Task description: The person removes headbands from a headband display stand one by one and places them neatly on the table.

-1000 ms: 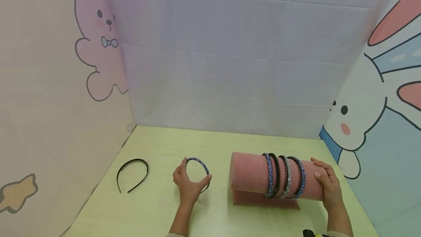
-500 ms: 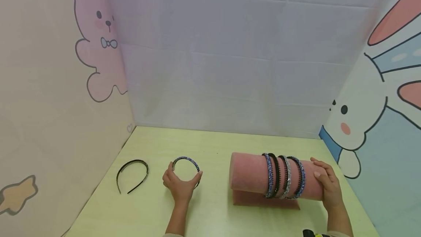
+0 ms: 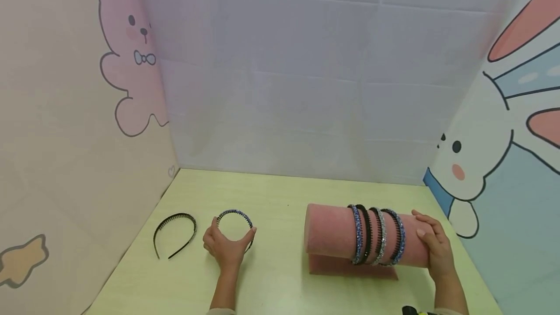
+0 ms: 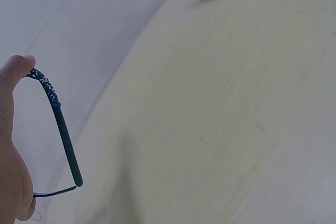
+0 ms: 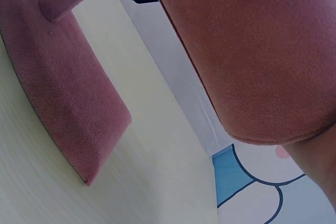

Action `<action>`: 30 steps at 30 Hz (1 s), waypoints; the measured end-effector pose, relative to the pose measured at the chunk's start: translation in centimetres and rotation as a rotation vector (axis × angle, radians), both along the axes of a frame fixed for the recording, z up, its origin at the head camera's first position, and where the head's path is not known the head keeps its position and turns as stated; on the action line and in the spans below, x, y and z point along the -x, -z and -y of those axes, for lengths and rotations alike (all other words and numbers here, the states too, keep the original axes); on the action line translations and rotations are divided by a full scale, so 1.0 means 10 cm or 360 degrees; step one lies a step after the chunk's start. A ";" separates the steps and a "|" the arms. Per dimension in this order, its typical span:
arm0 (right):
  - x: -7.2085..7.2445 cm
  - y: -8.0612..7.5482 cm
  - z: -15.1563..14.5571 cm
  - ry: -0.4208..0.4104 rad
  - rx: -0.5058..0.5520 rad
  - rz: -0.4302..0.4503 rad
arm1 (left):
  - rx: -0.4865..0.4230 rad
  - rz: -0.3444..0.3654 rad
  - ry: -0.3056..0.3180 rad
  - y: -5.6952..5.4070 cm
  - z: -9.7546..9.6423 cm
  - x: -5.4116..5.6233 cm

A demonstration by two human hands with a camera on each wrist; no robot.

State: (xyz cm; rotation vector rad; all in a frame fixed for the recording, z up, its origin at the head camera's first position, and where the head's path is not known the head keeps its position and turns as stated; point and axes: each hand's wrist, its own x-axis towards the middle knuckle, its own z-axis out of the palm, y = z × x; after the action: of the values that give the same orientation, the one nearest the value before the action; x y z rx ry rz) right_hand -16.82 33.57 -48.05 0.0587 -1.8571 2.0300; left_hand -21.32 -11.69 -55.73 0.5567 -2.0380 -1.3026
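Note:
In the head view my left hand [image 3: 228, 253] pinches a headband [image 3: 236, 211] with blue sparkly stones between thumb and fingers, held up off the table. Its plain dark end and a stretch of stones [image 4: 44, 83] show in the left wrist view. My right hand [image 3: 441, 254] grips the right end of a pink velvety headband stand [image 3: 330, 231], thumb in front. Several headbands circle the stand's roll: a blue one [image 3: 358, 235], a black one [image 3: 366, 232], a silver one [image 3: 382, 237] and another blue one [image 3: 399, 235].
A black toothed headband [image 3: 177, 215] lies on the pale yellow table [image 3: 280, 290], left of my left hand. The stand's base [image 5: 79, 98] rests on the table below the roll. Cloth walls [image 3: 271, 101] with cartoon drawings enclose the back and sides.
My left hand has moved left with the blue headband, away from the stand and closer to the black headband. My right hand has stayed on the roll's end.

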 end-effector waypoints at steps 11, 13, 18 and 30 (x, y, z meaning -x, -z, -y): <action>0.02 -0.04 -0.02 -0.0010 -0.0015 -0.0037 | 0.0046 0.0057 -0.0053 0.03 0.20 0.06; 0.02 -0.04 -0.02 -0.0012 0.0000 -0.0043 | 0.0062 0.0095 -0.0062 0.04 0.25 0.08; 0.01 -0.02 -0.01 -0.0013 0.0017 -0.0034 | 0.0089 0.0188 -0.0071 0.05 0.36 0.09; -0.01 0.00 0.01 -0.0011 0.0012 -0.0031 | 0.0138 0.0401 0.0018 0.07 0.54 0.20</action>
State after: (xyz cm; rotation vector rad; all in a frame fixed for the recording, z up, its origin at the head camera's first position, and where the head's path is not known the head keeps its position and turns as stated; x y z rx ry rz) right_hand -16.75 33.45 -48.05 0.0824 -1.8397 2.0338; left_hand -23.36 -17.06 -56.38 0.7000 -2.2930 -1.1938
